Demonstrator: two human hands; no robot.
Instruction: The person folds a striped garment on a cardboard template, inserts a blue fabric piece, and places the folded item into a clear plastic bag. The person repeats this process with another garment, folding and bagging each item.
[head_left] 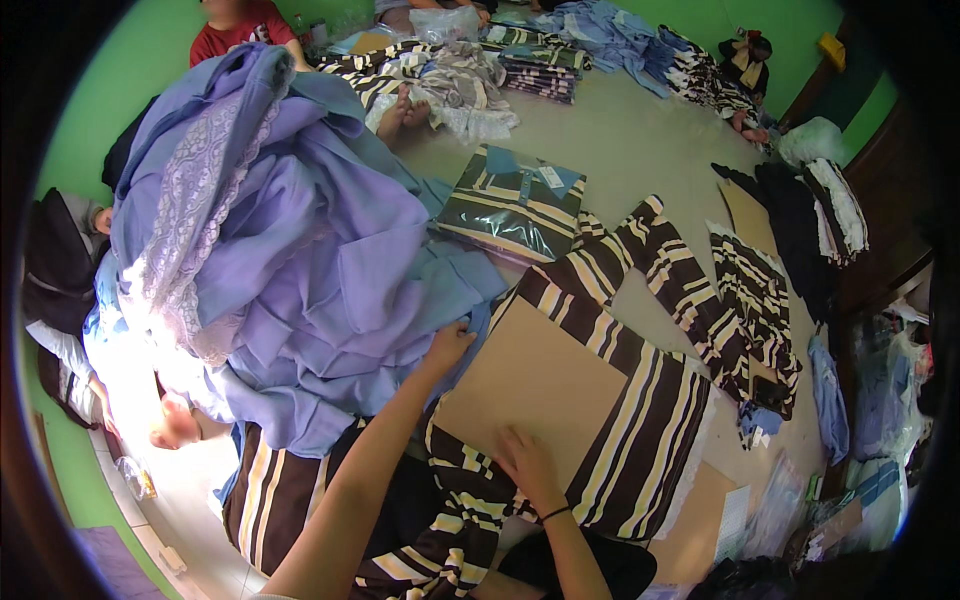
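A brown-and-cream striped garment (655, 420) lies spread in front of me, with a plain cardboard sheet (545, 375) flat on top of it. My left hand (448, 347), its fingers curled, is closed on blue cloth (478, 325) beside the sheet's left edge. On the sheet's near edge rests my right hand (527, 463), fingers extended, next to a bunched striped sleeve (468, 500). A large heap of lavender-blue cloth with lace trim (310, 240) rises at the left, against my left forearm. Beyond the sheet lies a folded striped garment in clear plastic (515, 205).
Striped garments (755, 300) and dark cloth (790, 225) lie at the right, near plastic bags (890, 390) and a cardboard piece (690, 520). Folded stacks (540, 75) and a blue cloth pile (610, 40) are at the back. Several people sit around the room.
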